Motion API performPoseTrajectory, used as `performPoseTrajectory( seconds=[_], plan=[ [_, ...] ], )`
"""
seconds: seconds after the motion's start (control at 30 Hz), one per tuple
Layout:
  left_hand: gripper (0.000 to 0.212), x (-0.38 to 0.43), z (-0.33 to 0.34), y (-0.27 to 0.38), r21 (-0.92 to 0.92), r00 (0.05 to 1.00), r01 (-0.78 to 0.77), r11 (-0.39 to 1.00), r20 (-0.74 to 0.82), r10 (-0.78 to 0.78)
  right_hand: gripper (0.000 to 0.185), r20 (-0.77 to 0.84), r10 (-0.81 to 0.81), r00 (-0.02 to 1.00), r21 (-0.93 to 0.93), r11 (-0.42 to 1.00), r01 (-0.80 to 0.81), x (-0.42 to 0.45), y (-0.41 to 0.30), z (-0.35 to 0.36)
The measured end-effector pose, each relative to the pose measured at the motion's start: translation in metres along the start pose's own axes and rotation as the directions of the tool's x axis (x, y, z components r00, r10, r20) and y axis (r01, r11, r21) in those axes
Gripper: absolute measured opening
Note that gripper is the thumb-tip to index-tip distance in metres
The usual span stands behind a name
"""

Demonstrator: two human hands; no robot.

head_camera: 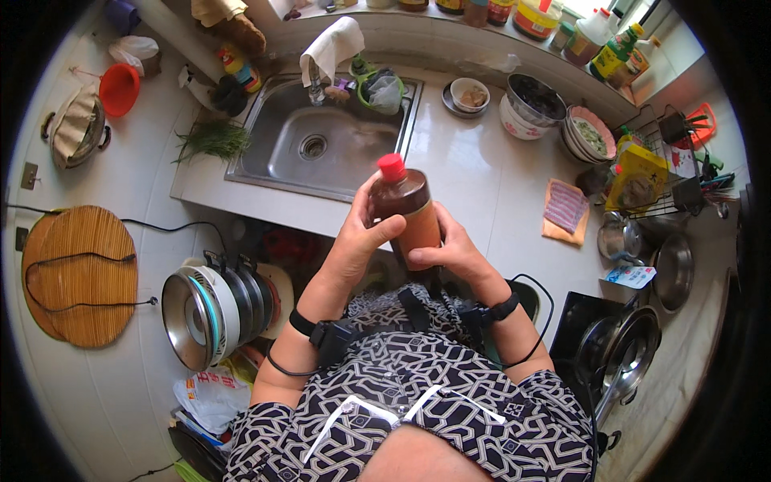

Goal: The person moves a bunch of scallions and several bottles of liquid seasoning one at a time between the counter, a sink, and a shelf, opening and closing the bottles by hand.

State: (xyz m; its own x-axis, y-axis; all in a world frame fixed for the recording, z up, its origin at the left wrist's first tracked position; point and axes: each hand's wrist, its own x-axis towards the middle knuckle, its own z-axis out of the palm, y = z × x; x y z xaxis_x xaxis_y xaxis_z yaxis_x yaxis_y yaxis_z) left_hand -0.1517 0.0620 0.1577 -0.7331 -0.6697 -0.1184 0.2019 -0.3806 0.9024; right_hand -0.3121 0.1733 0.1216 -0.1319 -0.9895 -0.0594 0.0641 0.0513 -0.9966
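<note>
A dark sauce bottle (415,226) with a red cap and an orange-brown label is held between both my hands, in front of the counter's edge. My left hand (364,232) grips its left side, near the shoulder, with the thumb across the front. Around the lower right side lies my right hand (455,244), its thumb on the label. The red cap is on the bottle, which leans slightly to the left. Just beyond is a stainless steel sink (325,138), with a cloth (334,45) draped over the faucet and a green strainer (379,90) in its back right corner.
Green stalks (214,138) lie left of the sink. Bowls (530,108) and stacked plates (590,132) stand at the back right. A folded cloth (566,211) lies on the counter. Bottles and jars (536,18) line the windowsill. Pans (626,343) are at the right.
</note>
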Motion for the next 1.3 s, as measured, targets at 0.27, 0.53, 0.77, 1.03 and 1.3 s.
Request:
performPoseTrajectory(
  seconds=[0.27, 0.53, 0.77, 1.03, 1.3],
  plan=[
    [0.086, 0.011, -0.018, -0.009, 0.041, 0.982, 0.187, 0.981, 0.029, -0.188, 0.086, -0.187, 0.105, 0.977, 0.323, 0.946, -0.039, -0.001, -0.001, -0.017],
    [0.097, 0.020, -0.013, -0.011, 0.025, 0.972, 0.189, 0.982, 0.134, -0.190, 0.081, -0.442, -0.069, 0.894, -0.207, 0.978, -0.027, 0.010, -0.009, 0.006],
    [0.109, 0.029, -0.007, -0.015, 0.029, 0.956, 0.180, 0.983, 0.232, -0.182, 0.085, -0.487, -0.392, 0.781, -0.466, 0.872, 0.148, 0.010, -0.002, 0.009],
    [0.111, 0.038, -0.003, -0.016, 0.067, 0.914, 0.220, 0.973, 0.333, -0.230, 0.088, -0.495, -0.361, 0.790, -0.440, 0.888, 0.130, 0.006, -0.003, 0.012],
    [0.102, 0.045, 0.011, -0.013, 0.106, 0.896, 0.301, 0.948, 0.309, -0.319, 0.086, -0.526, -0.129, 0.841, -0.331, 0.942, -0.062, 0.001, 0.000, 0.006]
  ],
)
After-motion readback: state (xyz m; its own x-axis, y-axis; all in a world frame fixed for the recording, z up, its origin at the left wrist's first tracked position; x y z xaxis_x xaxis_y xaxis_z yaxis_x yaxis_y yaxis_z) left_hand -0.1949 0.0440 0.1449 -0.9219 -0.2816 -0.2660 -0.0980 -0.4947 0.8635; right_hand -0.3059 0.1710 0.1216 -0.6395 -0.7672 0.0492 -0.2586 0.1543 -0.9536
